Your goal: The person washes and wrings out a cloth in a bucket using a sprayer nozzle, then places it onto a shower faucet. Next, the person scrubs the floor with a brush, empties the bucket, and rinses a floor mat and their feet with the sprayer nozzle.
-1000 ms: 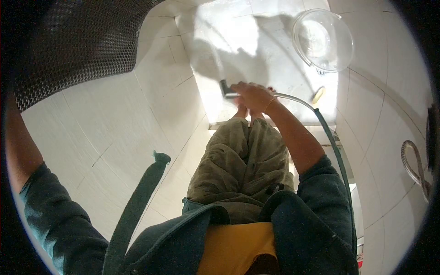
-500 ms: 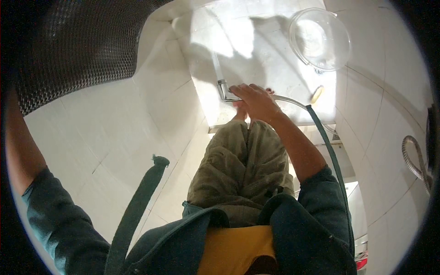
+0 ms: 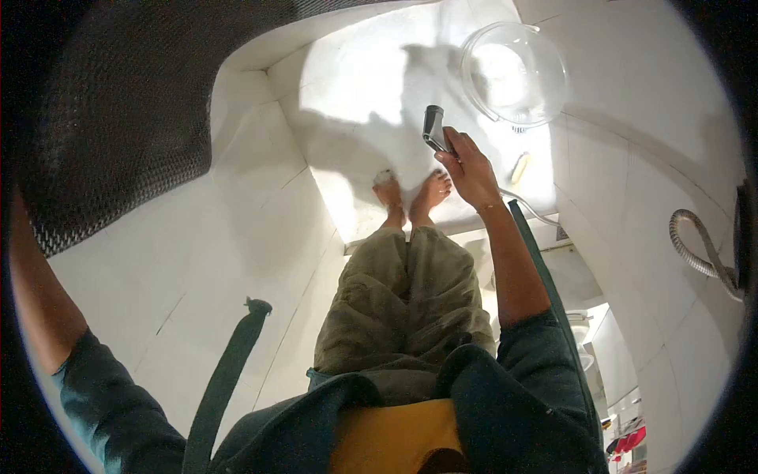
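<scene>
Gripping shower head (image 3: 433, 126) by its handle in R hand (image 3: 474, 175), above floor (image 3: 339, 146), fwd of feet (image 3: 388, 193). Prob. at aiming step. Dark mat (image 3: 126, 118) up by L arm (image 3: 47, 292); can't tell L grip, out of view. Next, calls for steady R wrist, slack in hose (image 3: 530, 207).

Far middle's pretty open, decent gap over the floor (image 3: 347, 79) between the dark mesh mat (image 3: 118, 118) and the clear bucket (image 3: 553, 75). Mat totally blocks far left though. The sprayer (image 3: 433, 130) pokes into the gap, two feet (image 3: 431, 192) sit nearer, and a thin hose (image 3: 530, 207) crosses on the right.
</scene>
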`<state>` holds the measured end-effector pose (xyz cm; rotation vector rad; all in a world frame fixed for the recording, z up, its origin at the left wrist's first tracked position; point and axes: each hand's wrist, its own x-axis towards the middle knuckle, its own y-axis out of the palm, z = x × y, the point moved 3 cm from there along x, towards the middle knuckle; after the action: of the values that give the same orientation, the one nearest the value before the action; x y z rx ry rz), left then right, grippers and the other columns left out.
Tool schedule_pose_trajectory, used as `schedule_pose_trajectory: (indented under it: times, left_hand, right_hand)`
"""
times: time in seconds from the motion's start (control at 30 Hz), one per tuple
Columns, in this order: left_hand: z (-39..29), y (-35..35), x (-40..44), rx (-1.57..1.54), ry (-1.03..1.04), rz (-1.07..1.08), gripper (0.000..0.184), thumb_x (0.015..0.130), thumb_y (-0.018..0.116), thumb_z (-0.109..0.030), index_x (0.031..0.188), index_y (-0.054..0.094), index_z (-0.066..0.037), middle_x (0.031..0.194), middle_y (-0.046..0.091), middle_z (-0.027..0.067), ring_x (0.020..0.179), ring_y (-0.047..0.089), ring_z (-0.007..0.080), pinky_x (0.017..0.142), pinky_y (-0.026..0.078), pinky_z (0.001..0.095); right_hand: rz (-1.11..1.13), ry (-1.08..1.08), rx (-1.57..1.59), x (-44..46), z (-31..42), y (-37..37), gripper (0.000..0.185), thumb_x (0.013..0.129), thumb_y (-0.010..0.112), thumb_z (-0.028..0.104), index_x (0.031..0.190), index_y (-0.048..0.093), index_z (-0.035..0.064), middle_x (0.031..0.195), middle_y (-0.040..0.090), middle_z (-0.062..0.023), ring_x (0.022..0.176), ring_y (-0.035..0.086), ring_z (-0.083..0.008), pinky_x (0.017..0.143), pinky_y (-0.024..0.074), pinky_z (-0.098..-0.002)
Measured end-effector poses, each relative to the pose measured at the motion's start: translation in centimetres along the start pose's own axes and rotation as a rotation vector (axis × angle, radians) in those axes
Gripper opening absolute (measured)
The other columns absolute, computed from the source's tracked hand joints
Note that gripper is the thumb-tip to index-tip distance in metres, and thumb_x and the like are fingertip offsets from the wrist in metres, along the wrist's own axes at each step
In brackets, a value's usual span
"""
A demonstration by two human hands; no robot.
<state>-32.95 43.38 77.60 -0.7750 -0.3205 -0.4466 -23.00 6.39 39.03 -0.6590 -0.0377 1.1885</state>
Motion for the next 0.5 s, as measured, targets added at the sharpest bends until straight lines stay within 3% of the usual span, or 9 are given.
schedule_pose_trajectory:
  times: [0.03, 0.07, 0.17, 0.27, 0.3, 0.37, 0.47, 0.5]
  left_hand:
    - [-0.1, -0.4, 0.2, -0.177, 0.096, 0.066, 0.034, 0.071, 0.07, -0.031, 0.074, 0.062, 0.002, 0.06, 0.061, 0.0113, 0.045, 0.056, 0.0211, 0.04, 0.045, 0.0313]
    - [0.4, 0.0, 0.1, -0.133, 0.055, -0.004, 0.034, 0.071, 0.07, -0.029, 0.072, 0.061, 0.003, 0.056, 0.059, 0.009, 0.042, 0.054, 0.0168, 0.038, 0.043, 0.0268]
    - [0.2, 0.0, 0.4, -0.139, -0.013, -0.117, 0.03, 0.071, 0.071, -0.026, 0.072, 0.061, 0.003, 0.054, 0.059, 0.0077, 0.042, 0.054, 0.0162, 0.038, 0.043, 0.0278]
    - [1.4, -0.6, 0.7, -0.138, 0.103, -0.115, 0.029, 0.071, 0.07, -0.025, 0.073, 0.061, 0.003, 0.054, 0.059, 0.0066, 0.042, 0.054, 0.0152, 0.038, 0.043, 0.0258]
    - [1.9, -1.3, 0.6, -0.137, 0.1, -0.118, 0.029, 0.071, 0.07, -0.025, 0.073, 0.061, 0.003, 0.054, 0.059, 0.0066, 0.042, 0.054, 0.0152, 0.038, 0.043, 0.0258]
    - [2.2, -1.9, 0.4, -0.268, 0.119, 0.079, 0.029, 0.072, 0.07, -0.026, 0.074, 0.061, 0.002, 0.055, 0.059, 0.006, 0.042, 0.054, 0.0139, 0.037, 0.043, 0.0232]
    - [1.5, -2.2, 1.0, -0.226, 0.143, -0.028, 0.029, 0.072, 0.07, -0.025, 0.075, 0.061, 0.002, 0.057, 0.06, 0.0056, 0.044, 0.054, 0.0122, 0.037, 0.044, 0.0221]
    - [1.4, -2.3, 1.2, -0.206, 0.156, -0.081, 0.028, 0.072, 0.07, -0.025, 0.075, 0.061, 0.002, 0.058, 0.06, 0.0054, 0.044, 0.055, 0.0114, 0.037, 0.044, 0.0215]
  right_hand:
    - [-0.003, 0.051, 0.021, -0.1, -0.2, -0.4, 0.042, 0.084, 0.054, 0.028, 0.116, 0.046, 0.0022, 0.098, 0.055, -0.0156, 0.092, 0.055, -0.0316, 0.077, 0.0443, -0.0385]
    - [-0.007, 0.049, 0.012, -0.2, -0.4, -0.6, 0.042, 0.084, 0.054, 0.028, 0.116, 0.046, 0.0022, 0.098, 0.055, -0.0156, 0.092, 0.055, -0.0316, 0.077, 0.0443, -0.0385]
    - [0.019, 0.08, 0.067, -0.5, -0.7, -0.6, 0.041, 0.085, 0.053, 0.028, 0.116, 0.047, 0.0026, 0.099, 0.055, -0.0158, 0.094, 0.055, -0.0318, 0.078, 0.0442, -0.0383]
    - [0.25, -0.192, -0.043, -0.9, 1.0, 0.3, 0.042, 0.086, 0.05, 0.034, 0.116, 0.048, 0.0049, 0.103, 0.055, -0.0148, 0.095, 0.054, -0.0332, 0.081, 0.044, -0.0396]
    - [0.328, -0.168, -0.03, -1.1, 1.3, 0.5, 0.043, 0.084, 0.05, 0.036, 0.114, 0.05, 0.005, 0.106, 0.055, -0.0141, 0.096, 0.054, -0.0331, 0.083, 0.0441, -0.0398]
    - [0.31, -0.138, -0.014, -0.9, 1.6, 0.0, 0.043, 0.086, 0.05, 0.036, 0.116, 0.049, 0.0056, 0.108, 0.054, -0.0132, 0.094, 0.056, -0.0316, 0.082, 0.0446, -0.0394]
    - [0.159, 0.159, 0.278, 0.3, -0.1, -2.4, 0.043, 0.088, 0.053, 0.026, 0.122, 0.045, 0.0011, 0.113, 0.053, -0.0167, 0.095, 0.058, -0.026, 0.081, 0.0456, -0.0331]
    - [-0.055, 0.022, 0.166, 0.5, -1.0, -3.6, 0.042, 0.087, 0.055, 0.021, 0.12, 0.045, -0.0025, 0.11, 0.054, -0.02, 0.091, 0.059, -0.0226, 0.078, 0.0464, -0.0289]
